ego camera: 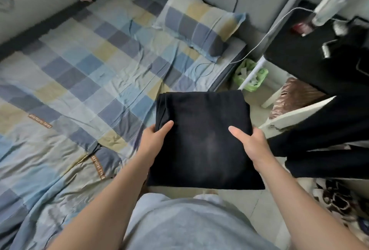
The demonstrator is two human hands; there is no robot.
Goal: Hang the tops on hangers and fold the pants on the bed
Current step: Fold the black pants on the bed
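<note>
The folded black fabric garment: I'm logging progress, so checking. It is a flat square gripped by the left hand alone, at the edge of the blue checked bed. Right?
Not alone: the head view shows the left hand gripping one side of the folded black fabric garment and the right hand the other, thumbs on top. The rest stands.

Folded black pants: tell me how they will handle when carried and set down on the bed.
Probably floppy: the folded black pants are soft cloth, gripped at both sides by the left hand and right hand. Likely light, as thumbs lie flat on top. The stacked layers at the far left corner may slide apart if tilted.
</note>
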